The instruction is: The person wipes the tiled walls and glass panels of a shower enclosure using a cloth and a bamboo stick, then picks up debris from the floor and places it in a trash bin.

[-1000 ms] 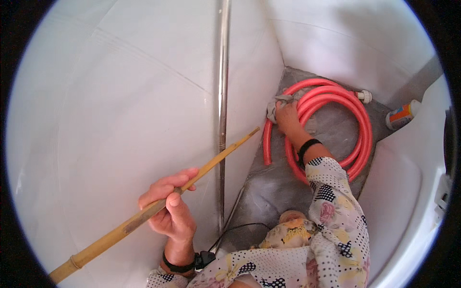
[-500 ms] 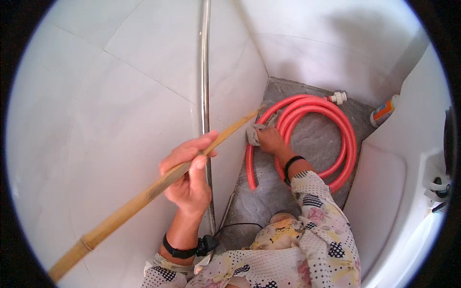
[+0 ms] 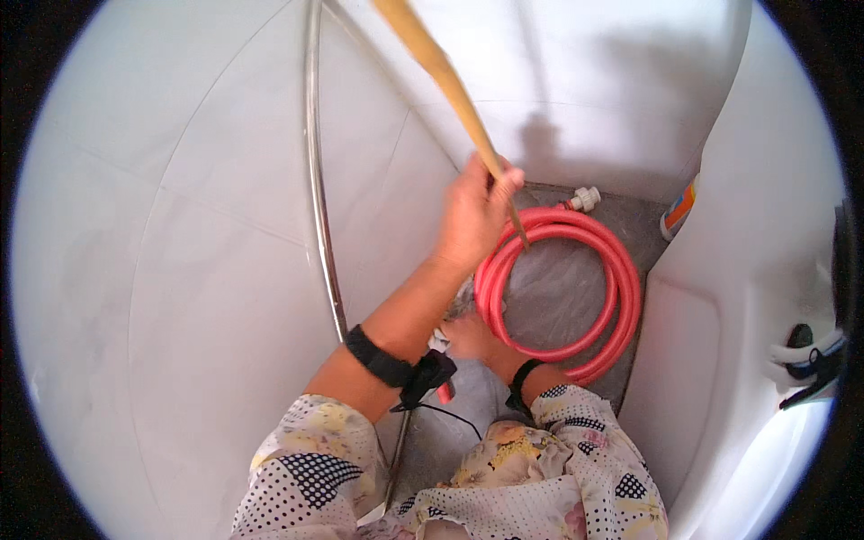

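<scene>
My left hand (image 3: 475,216) is closed around a long yellow-brown bamboo stick (image 3: 441,72). The stick slants from the top of the view down to a thin tip over the coiled hose. Lower down, partly behind my left forearm, my right hand (image 3: 472,337) is blurred and closed on a crumpled grey cloth (image 3: 439,342), of which only bits show. A red hose (image 3: 621,270) with a white threaded fitting (image 3: 585,199) lies coiled on the grey floor beside both hands. The hose's loose end (image 3: 445,392) shows below my right hand.
A shiny metal pipe (image 3: 315,162) runs along the white tiled wall (image 3: 225,225) at the left. A white curved fixture (image 3: 684,360) stands at the right, with an orange and white bottle (image 3: 679,209) behind its edge. Grey floor tile (image 3: 558,297) shows inside the coil.
My left hand has moved right and up, swinging the stick from the lower left to the top of the view. The right hand has moved lower, toward me, with the cloth.
</scene>
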### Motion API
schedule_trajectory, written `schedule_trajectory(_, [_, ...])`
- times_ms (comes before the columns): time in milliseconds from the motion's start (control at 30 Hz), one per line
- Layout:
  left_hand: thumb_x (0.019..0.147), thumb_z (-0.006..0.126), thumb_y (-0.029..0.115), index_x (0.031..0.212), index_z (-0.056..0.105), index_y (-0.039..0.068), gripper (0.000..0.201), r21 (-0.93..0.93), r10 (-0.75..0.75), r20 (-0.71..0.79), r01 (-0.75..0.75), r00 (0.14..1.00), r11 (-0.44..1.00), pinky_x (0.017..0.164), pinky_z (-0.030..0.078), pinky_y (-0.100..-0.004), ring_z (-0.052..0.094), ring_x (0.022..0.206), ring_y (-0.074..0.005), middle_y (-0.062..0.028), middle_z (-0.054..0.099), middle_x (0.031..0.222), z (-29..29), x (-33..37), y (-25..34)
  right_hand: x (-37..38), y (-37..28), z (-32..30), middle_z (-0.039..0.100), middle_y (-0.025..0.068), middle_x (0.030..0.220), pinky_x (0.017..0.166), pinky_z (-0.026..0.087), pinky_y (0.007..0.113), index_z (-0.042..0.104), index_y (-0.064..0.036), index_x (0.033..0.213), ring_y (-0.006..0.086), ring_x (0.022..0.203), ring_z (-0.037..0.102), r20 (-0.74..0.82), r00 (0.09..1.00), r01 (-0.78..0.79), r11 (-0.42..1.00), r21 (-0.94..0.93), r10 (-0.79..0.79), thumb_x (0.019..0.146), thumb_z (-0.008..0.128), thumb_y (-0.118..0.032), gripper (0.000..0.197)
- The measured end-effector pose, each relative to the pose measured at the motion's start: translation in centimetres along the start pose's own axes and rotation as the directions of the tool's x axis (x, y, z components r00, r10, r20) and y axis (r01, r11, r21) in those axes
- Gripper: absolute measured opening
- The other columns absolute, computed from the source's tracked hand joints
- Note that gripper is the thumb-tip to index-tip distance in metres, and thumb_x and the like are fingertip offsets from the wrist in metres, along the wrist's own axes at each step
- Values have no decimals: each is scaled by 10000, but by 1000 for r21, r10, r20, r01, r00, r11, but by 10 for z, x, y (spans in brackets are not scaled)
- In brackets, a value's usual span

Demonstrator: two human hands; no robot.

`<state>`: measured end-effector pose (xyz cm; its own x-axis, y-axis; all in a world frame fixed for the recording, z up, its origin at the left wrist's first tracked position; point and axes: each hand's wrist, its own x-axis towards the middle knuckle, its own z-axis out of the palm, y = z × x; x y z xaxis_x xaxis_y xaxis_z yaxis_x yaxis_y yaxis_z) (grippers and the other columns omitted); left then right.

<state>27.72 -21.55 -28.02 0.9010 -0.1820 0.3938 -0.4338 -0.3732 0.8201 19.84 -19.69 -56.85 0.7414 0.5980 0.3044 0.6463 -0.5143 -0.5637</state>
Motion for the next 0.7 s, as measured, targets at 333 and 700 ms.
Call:
schedule_trajectory(333, [906, 549, 182, 937, 505, -35, 223, 181, 44, -151, -16, 988, 983, 602, 510, -283, 631, 687, -152, -112, 638, 781, -42, 88, -46, 14, 8, -19, 646, 162, 809, 646, 483, 487, 586, -65, 921, 337, 710, 635, 9, 999, -43, 998, -53, 43, 669, 624, -173, 277])
schedule_trajectory(700, [841, 581, 171, 1158, 465, -53, 405, 430, -221, -180, 279, 958, 859, 841, 469, -411, 590, 1010, -338, -271, 578, 1082, -55, 70, -91, 8, -16, -8, 640, 169, 824, 699, 475, 436, 576, -65, 879, 319, 763, 631, 64, 989, -123, 984, -128, 132, 713, 568, -153, 188])
